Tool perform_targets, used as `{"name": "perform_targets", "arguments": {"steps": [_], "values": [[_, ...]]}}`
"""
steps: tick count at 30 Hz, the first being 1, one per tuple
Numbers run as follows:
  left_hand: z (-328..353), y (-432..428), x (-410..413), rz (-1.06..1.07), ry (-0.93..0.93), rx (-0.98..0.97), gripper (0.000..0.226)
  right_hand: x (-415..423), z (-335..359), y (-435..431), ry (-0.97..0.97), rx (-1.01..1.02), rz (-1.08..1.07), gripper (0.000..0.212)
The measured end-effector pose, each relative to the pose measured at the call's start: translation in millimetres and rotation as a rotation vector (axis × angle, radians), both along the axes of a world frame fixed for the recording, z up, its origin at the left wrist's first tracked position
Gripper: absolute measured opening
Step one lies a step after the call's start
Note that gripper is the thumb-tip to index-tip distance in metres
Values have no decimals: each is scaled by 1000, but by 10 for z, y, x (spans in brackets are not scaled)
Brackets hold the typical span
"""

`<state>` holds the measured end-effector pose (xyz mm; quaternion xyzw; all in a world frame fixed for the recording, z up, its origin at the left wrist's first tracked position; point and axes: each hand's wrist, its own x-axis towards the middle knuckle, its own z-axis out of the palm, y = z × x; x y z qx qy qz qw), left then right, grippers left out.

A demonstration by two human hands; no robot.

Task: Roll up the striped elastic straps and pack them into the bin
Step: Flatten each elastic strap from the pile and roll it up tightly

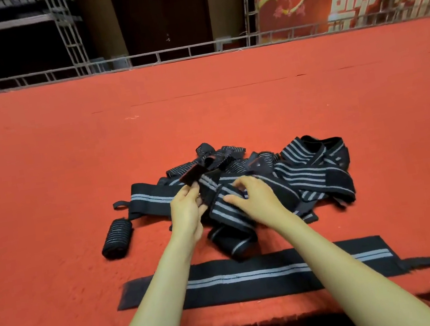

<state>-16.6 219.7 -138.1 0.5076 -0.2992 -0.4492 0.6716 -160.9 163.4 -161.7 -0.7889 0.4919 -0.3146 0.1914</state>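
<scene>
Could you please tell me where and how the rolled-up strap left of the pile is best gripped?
Come from above, fingers across the middle of the rolled strap, one on each long side: it lies on its side as a short cylinder, red cloth showing alongside.

Your pile (309,176) of black, grey-striped straps lies loose and tangled. At its near-left edge your left hand (188,212) pinches a plain black tab (194,173), raised off the pile, and your right hand (259,201) grips the top strap (224,212), four stripes up. Just left of the pile a tight roll (117,237) lies on its side. Nearer you than the pile, a flat strap (254,275) lies stretched left to right.
</scene>
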Motion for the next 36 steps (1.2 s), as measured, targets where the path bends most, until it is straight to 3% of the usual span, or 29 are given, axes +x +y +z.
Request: {"name": "perform_targets", "arguments": {"steps": [5,9,17,21,26,28,30,33,36], "values": [[6,72,110,154,168,26,14,-64,137,-69,63,-105,-81,23],[-47,55,6,233,167,30,23,-173,8,-148,124,-92,-172,18],[-82,73,165,390,-43,-6,34,-270,-137,-259,190,-150,-266,15],[-167,85,598,592,-149,8,32,-401,-238,-317,265,-135,-351,14],[-114,229,729,442,-270,-4,30,-403,-272,-315,401,-92,-360,27],[-101,278,601,315,-290,-27,26,-277,-241,-284,350,-155,-289,35],[-90,307,520,193,-263,-44,24,-138,-123,-201,123,-185,-58,46],[-37,345,477,39,-228,-69,23,100,146,-5,-58,-31,397,63],[83,438,465,-24,-226,-120,16,274,254,79,-62,164,586,58]]}}
